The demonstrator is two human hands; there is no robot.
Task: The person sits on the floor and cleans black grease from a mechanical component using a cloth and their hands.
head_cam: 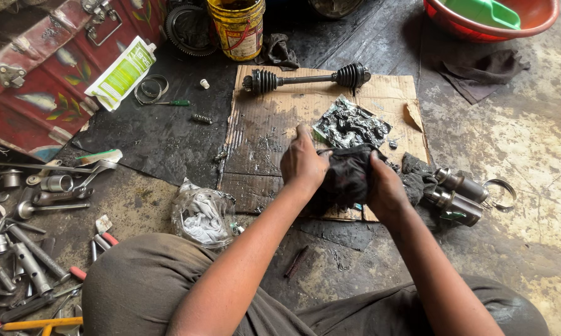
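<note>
My left hand (302,163) and my right hand (385,190) both grip a greasy black rag (347,175) bunched between them, above a sheet of brown cardboard (265,127). Whatever is wrapped inside the rag is hidden. Just beyond my hands lies a torn packet smeared with black grease (351,124). At the far edge of the cardboard rests a drive shaft with two ribbed rubber boots (307,78).
Two metal joint housings (458,194) and a ring clamp (502,193) lie right of the cardboard. Spanners, sockets and pliers (38,236) crowd the left floor. A plastic bag (201,214) sits by my knee. A yellow bucket (237,28), red basin (489,22) and red metal box (38,68) stand behind.
</note>
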